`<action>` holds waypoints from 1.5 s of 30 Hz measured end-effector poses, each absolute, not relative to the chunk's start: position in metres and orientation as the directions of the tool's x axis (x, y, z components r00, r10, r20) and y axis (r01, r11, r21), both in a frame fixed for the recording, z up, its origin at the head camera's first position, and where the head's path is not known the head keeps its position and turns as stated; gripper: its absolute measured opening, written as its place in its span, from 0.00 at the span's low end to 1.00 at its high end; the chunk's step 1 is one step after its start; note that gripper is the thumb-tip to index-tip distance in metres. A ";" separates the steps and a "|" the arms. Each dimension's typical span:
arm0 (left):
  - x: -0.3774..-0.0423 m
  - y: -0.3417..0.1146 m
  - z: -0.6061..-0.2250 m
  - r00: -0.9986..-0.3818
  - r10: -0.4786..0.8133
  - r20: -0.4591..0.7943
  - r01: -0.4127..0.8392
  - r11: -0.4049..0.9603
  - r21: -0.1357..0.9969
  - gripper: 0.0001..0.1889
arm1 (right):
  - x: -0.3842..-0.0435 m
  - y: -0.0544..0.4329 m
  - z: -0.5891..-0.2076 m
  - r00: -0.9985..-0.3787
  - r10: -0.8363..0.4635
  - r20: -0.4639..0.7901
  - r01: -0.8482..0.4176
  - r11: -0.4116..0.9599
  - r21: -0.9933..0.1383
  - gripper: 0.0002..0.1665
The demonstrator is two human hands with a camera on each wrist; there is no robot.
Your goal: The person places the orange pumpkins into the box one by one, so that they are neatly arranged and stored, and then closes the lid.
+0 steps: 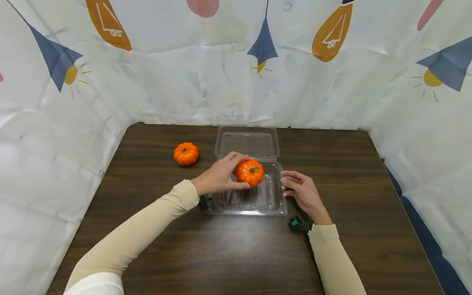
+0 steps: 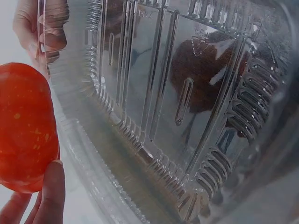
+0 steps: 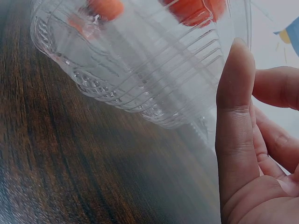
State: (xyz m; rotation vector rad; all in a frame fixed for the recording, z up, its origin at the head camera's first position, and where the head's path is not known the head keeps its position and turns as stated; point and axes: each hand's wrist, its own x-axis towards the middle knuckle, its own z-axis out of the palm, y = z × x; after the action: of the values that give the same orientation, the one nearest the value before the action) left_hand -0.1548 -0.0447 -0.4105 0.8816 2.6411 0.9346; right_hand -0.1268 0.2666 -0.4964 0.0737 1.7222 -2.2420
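Your L hand [image 1: 222,175] has the held pumpkin [image 1: 246,174], orange w/ green stem, gripped btwn thumb and fingers; it's over the base of the clear plastic container [image 1: 247,213], twd the hinge side; can't tell if its underside touches the floor of the base; your R hand [image 1: 303,191] is at the container's R rim, thumb and index pinching the edge, thumb on the near face in the R wrist view.

Container is open; lid [image 1: 247,141] is folded back on the far side, joined along the hinge, nothing lying in it; base has a ribbed floor and fluted walls, and you can see through it in both wrist views; orange shows thru the plastic in the R wrist view, partly blurred.

Spare pumpkin [image 1: 186,155], also orange, sits outside the container, on the dark wood-grain table [image 1: 236,254], L of the lid and well apart from your L hand; you've got a black wrist device [image 1: 300,224] at the R wrist, another partly showing at the L; sleeves [image 1: 147,227] are cream; backdrop is white cloth [image 1: 166,82] w/ printed lamps [image 1: 263,41] and orange bulbs [image 1: 332,32].
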 end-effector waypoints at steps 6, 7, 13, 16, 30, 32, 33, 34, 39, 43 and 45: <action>-0.159 -0.042 -0.414 -0.789 0.614 -0.017 0.473 0.625 0.622 0.40 | -0.127 0.265 -0.496 -0.949 -0.206 -0.241 0.284 -0.219 -0.933 0.20; -0.159 -0.041 -0.415 -0.787 0.617 -0.023 0.472 0.625 0.621 0.40 | -0.126 0.265 -0.496 -0.948 -0.205 -0.243 0.287 -0.218 -0.933 0.20; -0.164 -0.036 -0.418 -0.762 0.645 -0.055 0.475 0.615 0.630 0.40 | -0.126 0.265 -0.495 -0.946 -0.212 -0.243 0.289 -0.221 -0.932 0.19; -0.166 -0.033 -0.420 -0.752 0.656 -0.066 0.476 0.609 0.634 0.41 | -0.125 0.266 -0.496 -0.947 -0.215 -0.240 0.286 -0.221 -0.932 0.18; -0.167 -0.023 -0.426 -0.716 0.693 -0.090 0.505 0.602 0.619 0.40 | -0.126 0.266 -0.501 -0.950 -0.204 -0.238 0.281 -0.215 -0.935 0.17; -0.167 -0.022 -0.427 -0.712 0.696 -0.097 0.504 0.602 0.619 0.40 | -0.126 0.267 -0.501 -0.950 -0.199 -0.241 0.282 -0.214 -0.935 0.17; -0.167 -0.021 -0.427 -0.710 0.697 -0.101 0.503 0.603 0.619 0.40 | -0.126 0.267 -0.501 -0.949 -0.199 -0.243 0.284 -0.214 -0.935 0.18; -0.167 -0.021 -0.428 -0.708 0.698 -0.106 0.503 0.604 0.618 0.40 | -0.126 0.267 -0.500 -0.949 -0.200 -0.245 0.287 -0.213 -0.934 0.18; -0.168 -0.018 -0.431 -0.703 0.698 -0.138 0.493 0.617 0.613 0.41 | -0.127 0.267 -0.498 -0.945 -0.202 -0.259 0.300 -0.206 -0.931 0.22; -0.169 -0.015 -0.433 -0.698 0.701 -0.148 0.489 0.617 0.616 0.41 | -0.128 0.267 -0.497 -0.943 -0.194 -0.270 0.307 -0.196 -0.931 0.23; -0.169 -0.013 -0.434 -0.695 0.705 -0.142 0.492 0.611 0.620 0.41 | -0.129 0.267 -0.497 -0.943 -0.190 -0.274 0.309 -0.195 -0.931 0.23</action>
State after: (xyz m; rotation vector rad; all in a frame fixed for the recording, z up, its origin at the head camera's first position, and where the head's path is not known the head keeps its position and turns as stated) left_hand -0.1695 -0.0131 -0.4339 0.9591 2.4653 0.7856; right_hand -0.1286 0.2665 -0.4971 0.1388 1.7508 -2.2019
